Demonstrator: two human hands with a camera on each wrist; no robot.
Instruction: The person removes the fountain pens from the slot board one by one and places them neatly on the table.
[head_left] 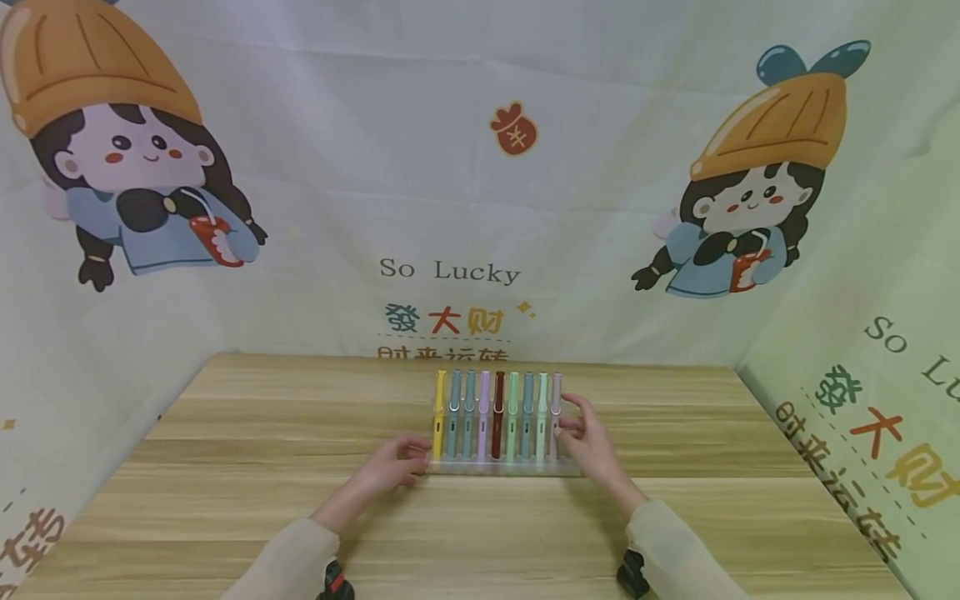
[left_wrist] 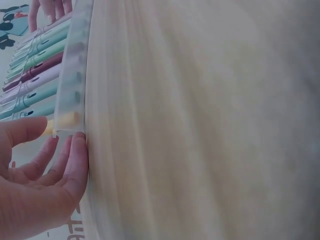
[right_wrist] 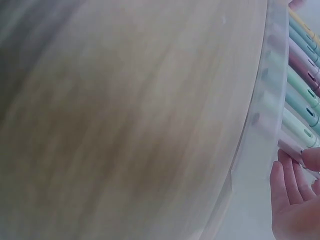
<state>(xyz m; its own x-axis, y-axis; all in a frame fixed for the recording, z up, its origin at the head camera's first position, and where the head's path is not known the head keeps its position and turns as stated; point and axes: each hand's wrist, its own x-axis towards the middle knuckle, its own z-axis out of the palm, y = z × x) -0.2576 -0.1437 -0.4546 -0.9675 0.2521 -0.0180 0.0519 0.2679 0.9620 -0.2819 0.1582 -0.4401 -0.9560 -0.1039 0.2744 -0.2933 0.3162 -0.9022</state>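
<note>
A clear pen stand (head_left: 506, 468) holds a row of several capped pens, side by side with their caps away from me. A yellow pen (head_left: 439, 417) is at its left end, a dark red pen (head_left: 498, 417) near the middle and a mauve pen (head_left: 556, 408) at the right end. My left hand (head_left: 396, 463) touches the stand's left end with loosely bent fingers; its thumb (left_wrist: 30, 130) lies by the yellow pen. At the other end my right hand (head_left: 592, 442) pinches the mauve pen, with the thumb (right_wrist: 312, 159) over it and fingers beneath.
The stand is on a wood-grain table (head_left: 495, 542). A pale printed cloth (head_left: 337, 167) with cartoon figures and lettering hangs behind the table and along its sides. Dark wrist devices (head_left: 337, 581) show at both sleeves.
</note>
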